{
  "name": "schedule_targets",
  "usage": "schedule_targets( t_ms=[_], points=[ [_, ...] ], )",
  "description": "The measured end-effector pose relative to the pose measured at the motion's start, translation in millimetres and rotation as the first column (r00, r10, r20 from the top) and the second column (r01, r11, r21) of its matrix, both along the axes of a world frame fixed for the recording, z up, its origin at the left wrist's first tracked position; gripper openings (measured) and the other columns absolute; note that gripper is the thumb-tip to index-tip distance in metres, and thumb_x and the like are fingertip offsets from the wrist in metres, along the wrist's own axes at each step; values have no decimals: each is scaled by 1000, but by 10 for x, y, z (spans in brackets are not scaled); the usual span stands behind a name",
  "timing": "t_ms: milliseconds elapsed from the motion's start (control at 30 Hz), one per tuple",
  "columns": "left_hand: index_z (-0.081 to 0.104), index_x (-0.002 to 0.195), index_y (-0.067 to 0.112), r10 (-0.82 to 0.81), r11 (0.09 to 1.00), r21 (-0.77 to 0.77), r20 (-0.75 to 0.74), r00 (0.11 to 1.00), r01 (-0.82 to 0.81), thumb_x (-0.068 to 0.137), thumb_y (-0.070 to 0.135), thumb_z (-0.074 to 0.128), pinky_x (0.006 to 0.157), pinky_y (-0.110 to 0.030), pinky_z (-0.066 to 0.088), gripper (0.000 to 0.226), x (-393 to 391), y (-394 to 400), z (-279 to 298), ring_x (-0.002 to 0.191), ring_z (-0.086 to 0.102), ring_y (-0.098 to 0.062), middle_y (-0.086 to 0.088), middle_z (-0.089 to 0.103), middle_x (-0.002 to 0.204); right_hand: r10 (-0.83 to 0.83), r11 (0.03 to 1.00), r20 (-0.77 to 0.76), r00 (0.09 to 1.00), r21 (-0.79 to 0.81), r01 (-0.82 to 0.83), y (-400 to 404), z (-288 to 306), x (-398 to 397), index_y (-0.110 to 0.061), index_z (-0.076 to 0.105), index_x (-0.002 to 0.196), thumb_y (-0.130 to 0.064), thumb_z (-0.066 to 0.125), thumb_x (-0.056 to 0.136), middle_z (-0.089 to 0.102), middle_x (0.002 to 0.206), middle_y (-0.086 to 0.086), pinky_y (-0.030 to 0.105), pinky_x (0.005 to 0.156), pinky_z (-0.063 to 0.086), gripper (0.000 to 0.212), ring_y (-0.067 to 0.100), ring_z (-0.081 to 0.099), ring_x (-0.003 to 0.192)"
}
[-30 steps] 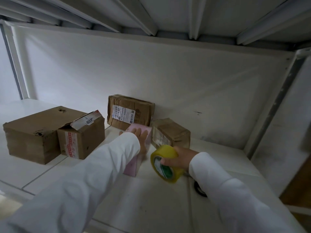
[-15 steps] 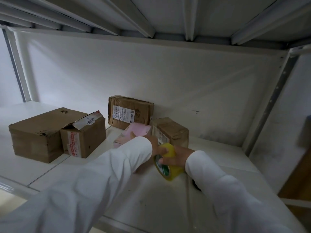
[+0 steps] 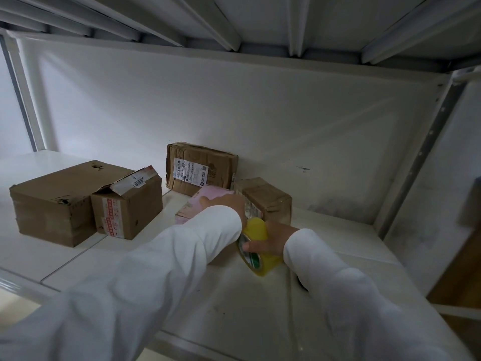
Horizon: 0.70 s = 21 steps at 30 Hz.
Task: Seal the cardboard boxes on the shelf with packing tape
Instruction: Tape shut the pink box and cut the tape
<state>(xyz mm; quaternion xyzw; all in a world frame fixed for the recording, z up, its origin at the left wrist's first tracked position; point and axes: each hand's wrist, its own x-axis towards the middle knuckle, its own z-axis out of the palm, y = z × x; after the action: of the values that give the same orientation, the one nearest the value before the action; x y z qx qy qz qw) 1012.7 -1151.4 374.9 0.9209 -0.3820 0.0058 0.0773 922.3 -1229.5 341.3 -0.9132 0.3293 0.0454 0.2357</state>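
My right hand grips a yellow roll of packing tape standing on edge on the white shelf. My left hand lies over a pink box with its fingertips at the roll's top; those fingers are hidden. Directly behind the roll stands a small brown box. A labelled brown box leans on the back wall. At the left sit a large brown box and a smaller one with a raised flap.
The shelf's back wall and a right upright close the bay. The ribbed underside of the shelf above hangs overhead. A dark object peeks out under my right sleeve. Bare shelf lies in front of the boxes.
My left hand left the pink box's far end and came right to the tape roll. The pink box now lies flatter. My right hand kept hold of the roll.
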Motion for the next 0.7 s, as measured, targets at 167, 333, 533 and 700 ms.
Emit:
schedule_targets(
  t_ms=[167, 333, 533, 700],
  points=[
    [54, 117, 19, -83, 993, 97, 241, 967, 61, 91, 28, 49, 111, -51, 21, 27, -34, 19, -62, 108, 54, -23, 1, 61, 99, -35, 998, -51, 998, -50, 33, 37, 18, 9, -18, 34, 141, -55, 63, 80, 49, 135, 7, 29, 88, 40, 77, 26, 50, 118],
    [51, 124, 17, -105, 988, 134, 223, 969, 77, 91, 33, 50, 112, -51, 16, 37, -39, 16, -63, 108, 55, -23, 1, 63, 104, -49, 994, -56, 997, -96, 43, 80, 21, 25, -16, 39, 137, -53, 63, 82, 53, 130, 8, 27, 82, 39, 70, 25, 53, 114],
    [56, 113, 16, -125, 992, -20, 34, 992, 126, 90, 34, 53, 93, -36, 39, 29, 37, 65, -137, 95, 59, -24, -1, 55, 90, -52, 992, -76, 996, -121, 43, 135, 31, 88, -15, 43, 134, -54, 64, 80, 55, 126, 8, 28, 82, 41, 69, 25, 55, 111],
    [59, 99, 12, -162, 974, -178, -122, 979, 139, 90, 29, 54, 78, -30, 48, 20, 98, 99, -227, 84, 59, -23, -5, 57, 87, -13, 988, -71, 997, -152, 2, 173, 86, 63, -12, 47, 128, -50, 61, 85, 57, 123, 9, 26, 75, 38, 60, 24, 56, 106]
  ],
)
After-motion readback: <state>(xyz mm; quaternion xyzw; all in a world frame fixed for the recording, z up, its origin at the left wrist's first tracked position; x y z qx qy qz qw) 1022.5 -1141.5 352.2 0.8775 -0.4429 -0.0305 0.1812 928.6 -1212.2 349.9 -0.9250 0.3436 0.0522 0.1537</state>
